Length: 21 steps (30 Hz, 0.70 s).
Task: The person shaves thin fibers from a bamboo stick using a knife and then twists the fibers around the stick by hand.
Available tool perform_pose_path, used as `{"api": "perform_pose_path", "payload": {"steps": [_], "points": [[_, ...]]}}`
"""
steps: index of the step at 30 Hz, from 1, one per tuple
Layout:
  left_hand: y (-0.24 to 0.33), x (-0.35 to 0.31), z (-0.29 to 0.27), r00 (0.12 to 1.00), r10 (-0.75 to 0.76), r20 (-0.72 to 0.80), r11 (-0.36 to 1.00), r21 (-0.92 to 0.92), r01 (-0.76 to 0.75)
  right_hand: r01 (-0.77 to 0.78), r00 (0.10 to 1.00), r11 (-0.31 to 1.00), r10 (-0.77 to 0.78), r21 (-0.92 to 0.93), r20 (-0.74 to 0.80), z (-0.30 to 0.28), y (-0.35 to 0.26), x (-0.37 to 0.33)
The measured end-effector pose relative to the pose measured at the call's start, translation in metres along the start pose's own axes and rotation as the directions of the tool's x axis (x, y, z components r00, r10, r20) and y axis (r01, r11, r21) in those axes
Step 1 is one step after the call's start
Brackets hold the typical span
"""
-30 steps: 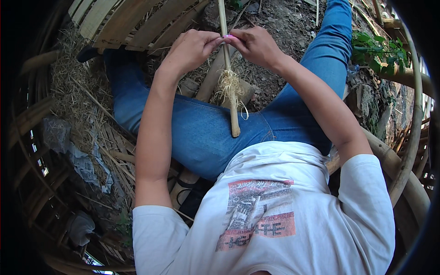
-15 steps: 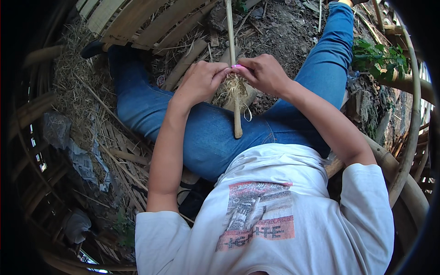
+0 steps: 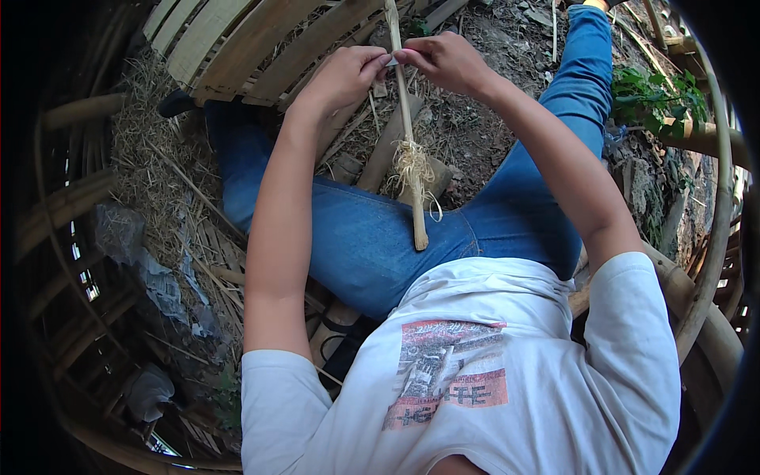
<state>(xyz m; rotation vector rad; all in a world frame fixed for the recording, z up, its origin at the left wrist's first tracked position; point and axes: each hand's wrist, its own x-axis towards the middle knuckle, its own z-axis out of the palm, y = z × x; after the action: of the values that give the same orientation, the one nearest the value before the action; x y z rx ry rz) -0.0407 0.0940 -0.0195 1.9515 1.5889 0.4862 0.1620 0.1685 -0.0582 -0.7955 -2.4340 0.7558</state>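
Observation:
A long pale wooden stick [image 3: 407, 119] slants between my legs, its thick lower end resting on my jeans at the crotch. A tuft of curly shavings [image 3: 416, 164] clings round its lower part. High on the stick, my left hand [image 3: 344, 75] and my right hand [image 3: 443, 62] meet with fingers pinched. Between their fingertips, against the stick, sits a small flat whitish piece [image 3: 392, 61] with a bit of pink at the right side. Most of that piece is hidden by my fingers, and its kind cannot be made out.
A slatted wooden panel [image 3: 261, 47] stands at the upper left. Dry straw [image 3: 158, 150] and crumpled plastic [image 3: 162, 277] lie left of my leg. Wood pieces [image 3: 388, 142] lie between my legs. Bamboo poles [image 3: 716, 190] and a leafy plant [image 3: 653, 99] are at the right.
Both hands have moved up along the stick, away from my body, with the small piece still between them. The tuft of shavings is now uncovered below them.

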Motion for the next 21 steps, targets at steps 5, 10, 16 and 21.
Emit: {"api": "perform_pose_path", "payload": {"steps": [5,10,16,21], "points": [[-0.001,0.008,-0.006,0.998,-0.055,0.027,0.997,0.054,0.053,0.048,0.997,0.998,-0.049,-0.028,-0.064,0.006,0.012,0.010],[0.004,0.003,-0.003,0.996,-0.024,-0.089,0.990,0.140,0.037,0.102,0.990,0.993,-0.106,-0.054,-0.091,0.009,0.012,0.008],[0.006,0.001,-0.007,1.000,0.012,0.014,0.986,0.168,-0.014,0.065,0.995,0.997,-0.062,0.037,-0.083,0.012,0.002,-0.003],[0.012,-0.010,-0.001,0.999,0.041,0.006,0.982,0.187,-0.042,0.005,0.998,1.000,-0.005,-0.004,-0.055,0.014,-0.005,-0.017]]}}
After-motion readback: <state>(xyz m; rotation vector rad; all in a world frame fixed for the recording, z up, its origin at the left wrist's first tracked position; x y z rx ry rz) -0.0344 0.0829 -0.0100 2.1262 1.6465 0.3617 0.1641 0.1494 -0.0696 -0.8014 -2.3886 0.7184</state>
